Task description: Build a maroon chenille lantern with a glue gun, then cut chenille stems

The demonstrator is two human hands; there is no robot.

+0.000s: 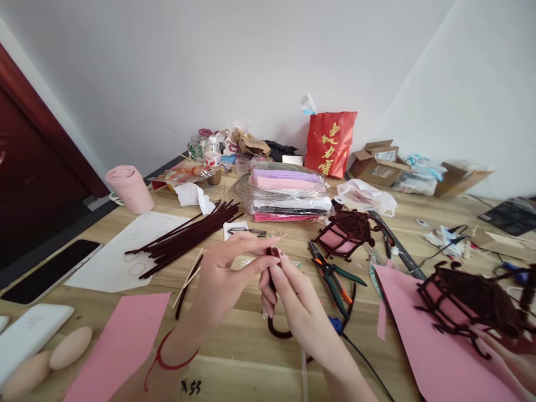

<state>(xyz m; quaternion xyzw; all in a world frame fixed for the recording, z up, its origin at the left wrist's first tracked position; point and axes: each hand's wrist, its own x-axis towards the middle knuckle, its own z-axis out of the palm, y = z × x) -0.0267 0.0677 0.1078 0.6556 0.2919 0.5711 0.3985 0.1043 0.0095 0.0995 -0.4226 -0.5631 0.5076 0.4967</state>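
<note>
Head view: over the wooden tabletop (251,346), near its front edge, the left hand (220,282) and right hand (293,301) both pinch a dark red pipe cleaner (274,329). Bent too sharply, it could kink or slip onto the pliers (333,273).

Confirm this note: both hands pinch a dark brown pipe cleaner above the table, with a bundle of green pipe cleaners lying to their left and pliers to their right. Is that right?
Not quite. The head view shows the bundle of pipe cleaners is dark brown, not green. The rest holds: the left hand and right hand pinch a dark brown pipe cleaner above the table, and the pliers lie to their right.
</note>
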